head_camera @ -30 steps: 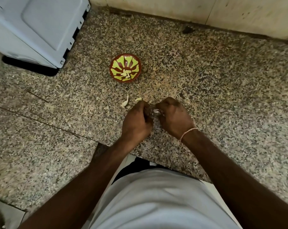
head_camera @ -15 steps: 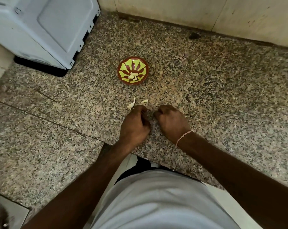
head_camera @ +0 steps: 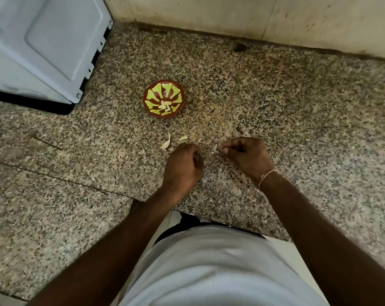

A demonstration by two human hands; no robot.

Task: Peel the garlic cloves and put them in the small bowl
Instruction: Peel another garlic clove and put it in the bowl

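Note:
A small red bowl with a yellow-green pattern sits on the speckled granite counter and holds a few peeled garlic cloves. Two pale garlic pieces lie on the counter below the bowl. My right hand pinches a small whitish piece of garlic at its fingertips. My left hand is curled into a fist just to the left of it, apart from the right hand; what it holds, if anything, is hidden.
A white appliance stands at the back left. A tiled wall runs along the back, with a small dark object at its foot. The counter's front edge is just above my white shirt.
My hands have moved apart; the right hand has pulled to the right with a whitish garlic piece at its fingertips. The camera has shifted a little.

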